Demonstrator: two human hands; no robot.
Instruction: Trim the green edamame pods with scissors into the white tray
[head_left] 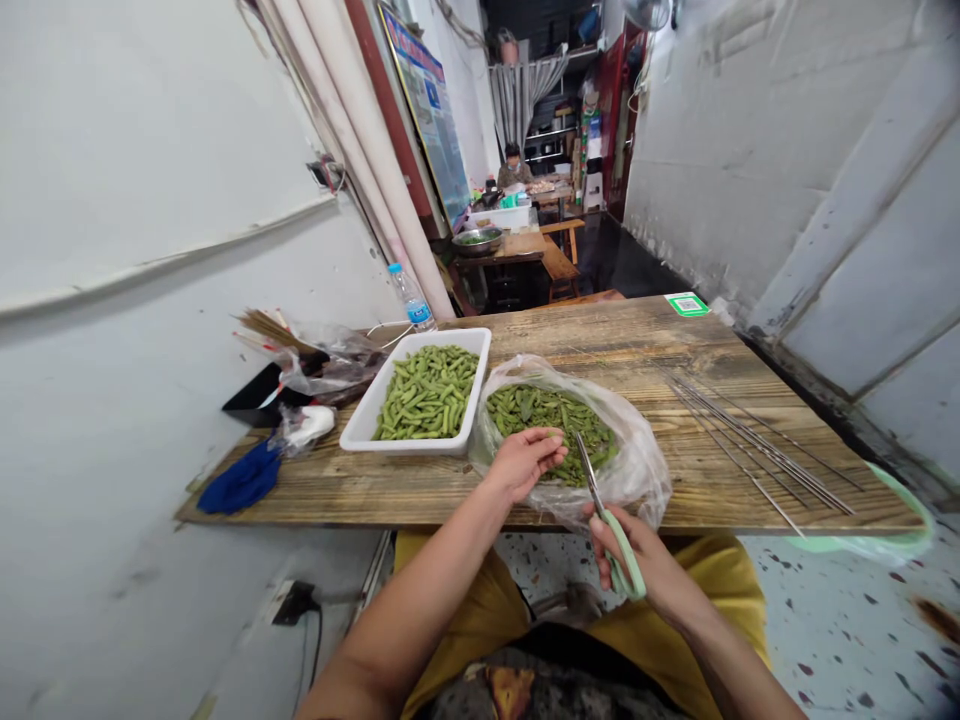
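Note:
My left hand (525,460) is closed in a pinch over the plastic bag, with the green tip of an edamame pod (555,434) just showing at its fingertips. Green-handled scissors (622,555) are gripped in my right hand (645,560), their blades pointing up and away, a little right of the pinched pod. The clear plastic bag (646,455) lies open on the table and holds many edamame pods (589,415) with a few leaves among them. To its left, a white plastic tray (360,437) is filled with more green pods (427,390).
Thin metal skewers (765,455) lie on the right of the wooden table (570,335). A water bottle (414,300), a blue cloth (241,482) and a black box (259,398) stand along the left wall. Further back, a person (514,170) sits at another table.

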